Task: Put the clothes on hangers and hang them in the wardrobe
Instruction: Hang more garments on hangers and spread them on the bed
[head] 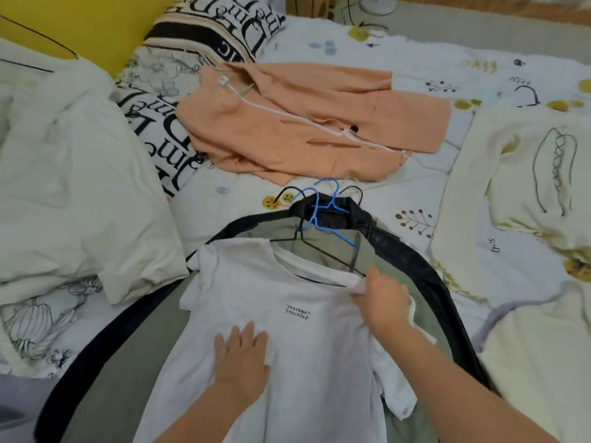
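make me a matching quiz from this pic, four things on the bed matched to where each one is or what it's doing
Things:
1. orange jacket
2. blue hanger
3. left hand
4. right hand

Places or states:
A. gripping the white t-shirt at its collar
B. lying flat on the t-shirt's front
C. spread out on the bed, beyond the hangers
D. on the dark jacket, just above the t-shirt's collar

Pairs: 1-C, 2-D, 3-B, 4-A
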